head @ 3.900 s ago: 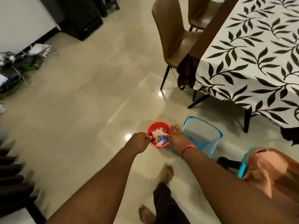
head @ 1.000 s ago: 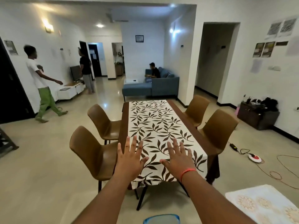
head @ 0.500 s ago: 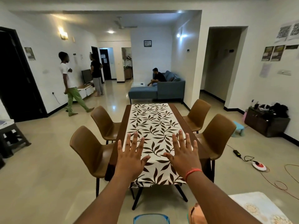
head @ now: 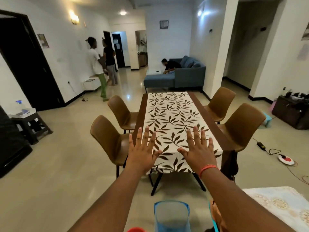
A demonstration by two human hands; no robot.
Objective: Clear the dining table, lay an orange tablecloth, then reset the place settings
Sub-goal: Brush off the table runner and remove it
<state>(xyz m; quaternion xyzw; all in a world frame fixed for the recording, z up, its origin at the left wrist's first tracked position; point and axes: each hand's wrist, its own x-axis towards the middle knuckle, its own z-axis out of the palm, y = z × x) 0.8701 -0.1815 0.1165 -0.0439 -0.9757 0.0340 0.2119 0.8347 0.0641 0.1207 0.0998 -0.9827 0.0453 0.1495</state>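
The dining table (head: 209, 120) stands ahead of me, lengthwise, under a white cloth with dark leaves (head: 172, 118); nothing lies on it. I hold both arms out in front of me, above the floor short of the table. My left hand (head: 142, 154) and my right hand (head: 198, 152) have their fingers spread wide, backs toward me, holding nothing. An orange cloth (head: 217, 216) lies bunched at the bottom right, partly hidden by my right arm. A blue mesh basket (head: 171, 216) stands on the floor below my hands, with a red rim (head: 136, 229) at the frame's bottom edge.
Several brown chairs (head: 110, 139) flank the table, two per side. A pale patterned surface (head: 282, 206) fills the lower right corner. A cable and a red-white disc (head: 286, 159) lie on the floor to the right. Two people stand at the far left; one sits on the blue sofa (head: 184, 76).
Since 3.9 s ago I let go of the red bowl on the floor and looked up. Over the last second the view drifted right; my spread hands stay raised.
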